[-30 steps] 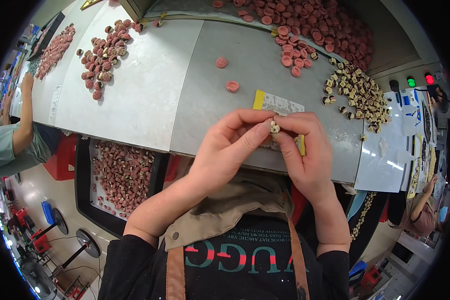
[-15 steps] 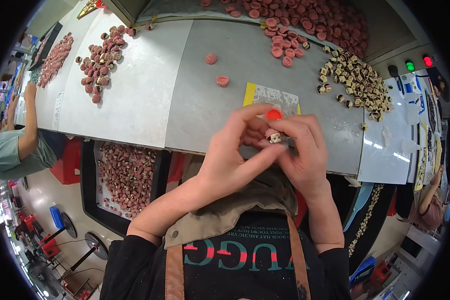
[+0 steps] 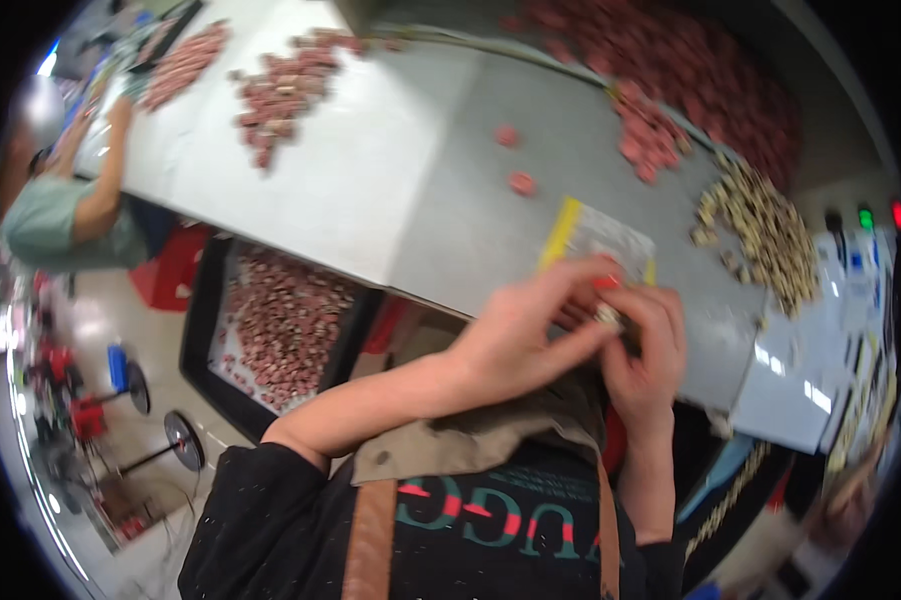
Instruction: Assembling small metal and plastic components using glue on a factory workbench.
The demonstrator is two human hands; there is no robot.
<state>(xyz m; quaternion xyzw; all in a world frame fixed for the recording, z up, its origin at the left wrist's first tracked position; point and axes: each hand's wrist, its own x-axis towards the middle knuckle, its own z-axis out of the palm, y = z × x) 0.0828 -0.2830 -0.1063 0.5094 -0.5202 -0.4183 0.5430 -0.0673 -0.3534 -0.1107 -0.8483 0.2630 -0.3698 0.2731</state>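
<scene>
Both hands met over the near edge of the table, just in front of the yellow-edged card. The left hand had its fingers closed together, thumb and forefinger pinched on a small red cap. The right hand was curled tight, fingertips clamped on a small pale part just beneath the cap; the picture was blurred, so how the two pieces sat against each other could not be told.

The likely trouble, as a judgement: the pieces were tiny and held only by fingertips beyond the table edge, so a slip or a crooked push could drop one towards the black bin of red pieces below, or onto the floor.

Two loose caps lay mid-table, a red pile at the far right corner and a beige pile towards the right edge. Another person worked at the left end.

Against half a second earlier, the hands had stayed locked together, with the cap at the same fingertips; the view had swung and blurred, so the table ran more steeply across the picture.
</scene>
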